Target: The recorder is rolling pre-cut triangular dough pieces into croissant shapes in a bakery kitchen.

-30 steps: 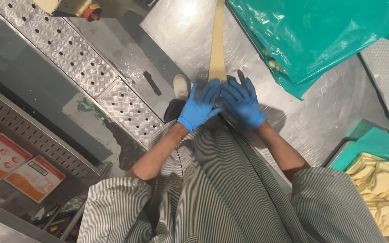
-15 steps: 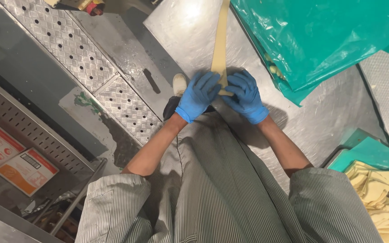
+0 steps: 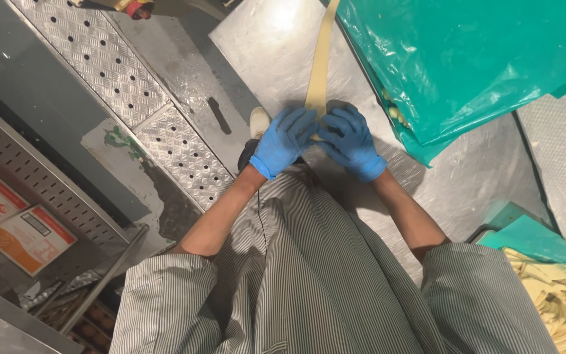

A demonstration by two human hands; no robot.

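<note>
A perforated metal floor grating [image 3: 109, 65] is seen far to the left of the pale dough strip [image 3: 320, 62], with orange printed cards [image 3: 31, 237] lower still on that side. Just left of the strip's near end, the left hand [image 3: 284, 141] in a blue glove is laid with fingers curled onto it; just right of the same end, the right hand [image 3: 350, 141], gloved alike, is closed over it. Both hands appear to be pinched on the strip's end, though the exact finger contact is hidden by the gloves and cannot be told for certain. The strip itself is stretched flat along the steel table [image 3: 263, 39], running away from the hands toward the top edge of the view. It is judged to be thin, soft and limp, light, easily torn or stretched if pulled by one point, so a broad hold across its width near the end is judged best. Right of the strip a green plastic sheet [image 3: 473, 59] is heaped, and far right below, cut pale pieces [image 3: 558, 295] are piled.
</note>
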